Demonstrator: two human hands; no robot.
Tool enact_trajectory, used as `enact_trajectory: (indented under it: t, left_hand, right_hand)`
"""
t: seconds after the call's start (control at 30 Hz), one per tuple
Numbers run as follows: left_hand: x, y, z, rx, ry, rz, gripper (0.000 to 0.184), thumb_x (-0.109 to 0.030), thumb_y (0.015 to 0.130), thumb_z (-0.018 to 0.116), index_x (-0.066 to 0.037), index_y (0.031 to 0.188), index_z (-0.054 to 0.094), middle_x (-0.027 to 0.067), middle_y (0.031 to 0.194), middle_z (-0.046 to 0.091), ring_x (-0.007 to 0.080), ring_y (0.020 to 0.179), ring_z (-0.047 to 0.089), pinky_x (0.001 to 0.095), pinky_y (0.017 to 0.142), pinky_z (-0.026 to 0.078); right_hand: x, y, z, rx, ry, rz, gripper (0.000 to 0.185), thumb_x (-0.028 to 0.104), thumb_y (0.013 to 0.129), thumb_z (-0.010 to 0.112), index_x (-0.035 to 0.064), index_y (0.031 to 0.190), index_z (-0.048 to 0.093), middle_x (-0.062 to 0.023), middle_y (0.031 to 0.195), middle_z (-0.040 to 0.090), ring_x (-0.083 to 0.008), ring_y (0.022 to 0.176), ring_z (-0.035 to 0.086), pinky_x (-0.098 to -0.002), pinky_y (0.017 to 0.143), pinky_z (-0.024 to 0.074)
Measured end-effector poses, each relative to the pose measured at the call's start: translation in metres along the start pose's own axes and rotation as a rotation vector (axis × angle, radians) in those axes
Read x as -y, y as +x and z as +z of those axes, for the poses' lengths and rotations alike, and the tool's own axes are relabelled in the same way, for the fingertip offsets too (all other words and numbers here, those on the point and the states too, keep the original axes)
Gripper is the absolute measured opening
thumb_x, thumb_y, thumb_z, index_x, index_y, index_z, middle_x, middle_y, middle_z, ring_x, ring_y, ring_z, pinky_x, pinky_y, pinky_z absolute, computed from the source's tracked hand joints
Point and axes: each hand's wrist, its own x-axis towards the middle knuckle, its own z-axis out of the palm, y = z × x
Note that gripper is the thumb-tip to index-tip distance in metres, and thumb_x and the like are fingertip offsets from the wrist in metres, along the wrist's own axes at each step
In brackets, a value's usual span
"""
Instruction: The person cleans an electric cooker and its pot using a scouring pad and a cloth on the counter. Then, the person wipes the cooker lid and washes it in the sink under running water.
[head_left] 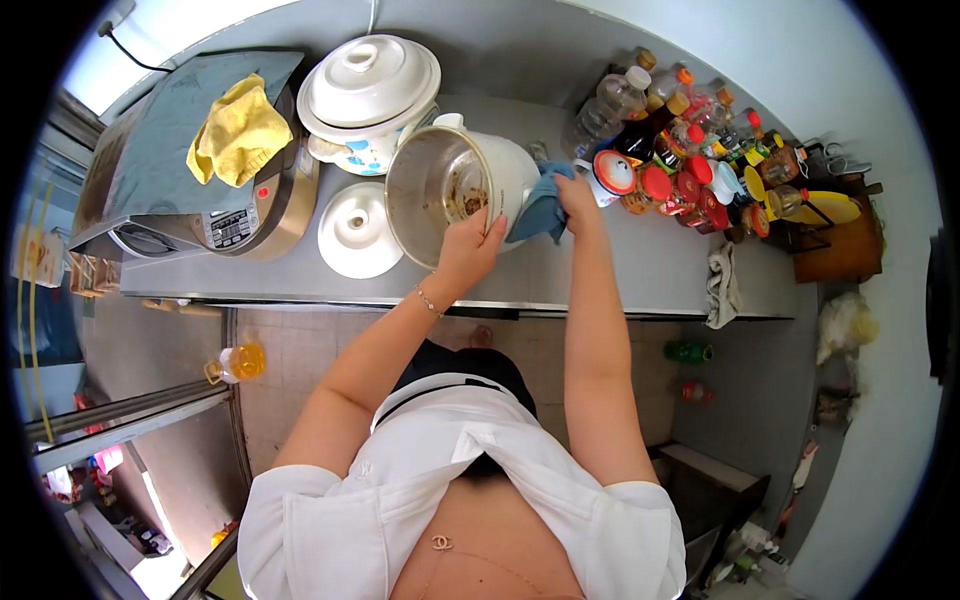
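A large pot (pixel 413 190), white outside and metallic inside, lies tipped on the grey counter with its mouth facing left; brown residue shows on its inner wall. My left hand (pixel 472 247) grips the pot's lower rim, thumb outside. A blue cloth (pixel 545 208) is bunched in my right hand (pixel 574 198) and touches the outside of the pot near its base. Left of the pot, a round white lid (pixel 360 230) with a knob lies flat on the counter.
Behind the lid stands a lidded white pot (pixel 368 85). A cooker (pixel 250 215) and a yellow cloth (pixel 238 132) are at left. Bottles and red-lidded jars (pixel 655 183) crowd the right, near a grey rag (pixel 722 285). The counter's front edge (pixel 400 298) runs below my wrists.
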Motion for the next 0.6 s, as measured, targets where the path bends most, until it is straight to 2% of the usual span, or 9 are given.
enact_trajectory:
  t: [0.03, 0.13, 0.23, 0.27, 0.37, 0.43, 0.47, 0.57, 0.6]
  left_hand:
    - [-0.003, 0.001, -0.002, -0.012, -0.007, 0.004, 0.023, -0.024, 0.087, 0.05, -0.001, 0.088, 0.056, 0.018, 0.061, 0.054, 0.036, 0.057, 0.054, 0.0375, 0.054, 0.042]
    - [0.0, 0.002, -0.002, -0.031, -0.041, 0.025, 0.023, -0.023, 0.087, 0.051, -0.001, 0.089, 0.056, 0.0179, 0.061, 0.054, 0.0352, 0.057, 0.054, 0.0373, 0.054, 0.042]
    - [-0.003, 0.0, 0.0, -0.021, -0.046, -0.007, 0.022, -0.022, 0.087, 0.051, -0.001, 0.089, 0.056, 0.0176, 0.06, 0.054, 0.0345, 0.057, 0.055, 0.0372, 0.053, 0.042]
    - [-0.005, 0.0, 0.001, -0.009, -0.043, -0.022, 0.022, -0.022, 0.087, 0.051, -0.001, 0.089, 0.056, 0.0174, 0.06, 0.054, 0.0343, 0.056, 0.055, 0.0371, 0.052, 0.042]
    - [0.0, -0.002, 0.011, -0.077, -0.032, 0.027, 0.022, -0.021, 0.087, 0.052, -0.001, 0.092, 0.058, 0.0088, 0.056, 0.051, 0.0146, 0.047, 0.045, 0.0288, 0.048, 0.039]
    - [0.007, -0.003, 0.013, -0.047, 0.001, 0.048, 0.021, -0.021, 0.087, 0.052, -0.001, 0.091, 0.058, 0.0089, 0.056, 0.052, 0.0151, 0.047, 0.046, 0.0284, 0.048, 0.039]
    - [0.01, -0.002, 0.012, -0.039, 0.019, 0.06, 0.021, -0.021, 0.087, 0.052, -0.001, 0.09, 0.058, 0.009, 0.056, 0.052, 0.0154, 0.046, 0.046, 0.0282, 0.047, 0.039]
    - [0.013, -0.003, 0.015, -0.035, 0.043, 0.048, 0.021, -0.021, 0.087, 0.052, -0.001, 0.091, 0.058, 0.0093, 0.055, 0.052, 0.0148, 0.046, 0.047, 0.028, 0.047, 0.039]
    - [0.011, -0.004, 0.015, -0.032, 0.034, 0.032, 0.02, -0.02, 0.087, 0.053, -0.001, 0.087, 0.057, 0.0119, 0.056, 0.052, 0.0213, 0.048, 0.049, 0.0308, 0.048, 0.04]
  right_hand:
    - [-0.012, 0.012, -0.013, 0.137, 0.41, 0.086, 0.035, 0.021, 0.084, 0.047, 0.0018, 0.114, 0.047, -0.0163, 0.107, 0.058, -0.0285, 0.098, 0.057, -0.0408, 0.083, 0.0452]
    - [-0.015, -0.024, -0.039, 0.183, 0.812, 0.166, 0.035, 0.022, 0.087, 0.046, 0.0027, 0.116, 0.047, -0.012, 0.111, 0.056, -0.0244, 0.098, 0.057, -0.0389, 0.086, 0.0444]
    - [-0.005, -0.06, -0.033, 0.284, 0.737, -0.024, 0.039, 0.026, 0.086, 0.048, 0.0019, 0.117, 0.046, -0.0118, 0.113, 0.055, -0.0255, 0.104, 0.053, -0.0385, 0.09, 0.0417]
    - [-0.007, -0.066, -0.016, 0.129, 0.528, -0.131, 0.041, 0.026, 0.085, 0.049, 0.0019, 0.118, 0.045, -0.013, 0.113, 0.055, -0.027, 0.105, 0.052, -0.039, 0.09, 0.0411]
    - [-0.01, -0.079, 0.032, -0.255, -0.033, -0.367, 0.044, 0.027, 0.082, 0.05, 0.0018, 0.118, 0.044, -0.0168, 0.113, 0.054, -0.0316, 0.108, 0.049, -0.0404, 0.09, 0.0392]
    - [0.006, -0.083, 0.041, -0.382, -0.306, -0.437, 0.047, 0.026, 0.079, 0.051, 0.0018, 0.119, 0.043, -0.0196, 0.112, 0.053, -0.035, 0.109, 0.046, -0.0413, 0.089, 0.0381]
    - [0.017, -0.086, 0.043, -0.41, -0.36, -0.406, 0.046, 0.022, 0.077, 0.049, 0.0029, 0.119, 0.043, -0.0223, 0.107, 0.054, -0.0381, 0.102, 0.049, -0.0424, 0.088, 0.0381]
    - [0.045, -0.089, 0.037, -0.339, -0.53, -0.195, 0.046, 0.021, 0.077, 0.049, 0.0027, 0.118, 0.044, -0.0222, 0.103, 0.056, -0.0386, 0.097, 0.052, -0.0433, 0.086, 0.0391]
    - [0.041, -0.079, 0.031, -0.321, -0.509, -0.196, 0.044, 0.02, 0.077, 0.049, 0.0029, 0.118, 0.044, -0.0209, 0.102, 0.057, -0.0366, 0.095, 0.053, -0.0425, 0.085, 0.0404]
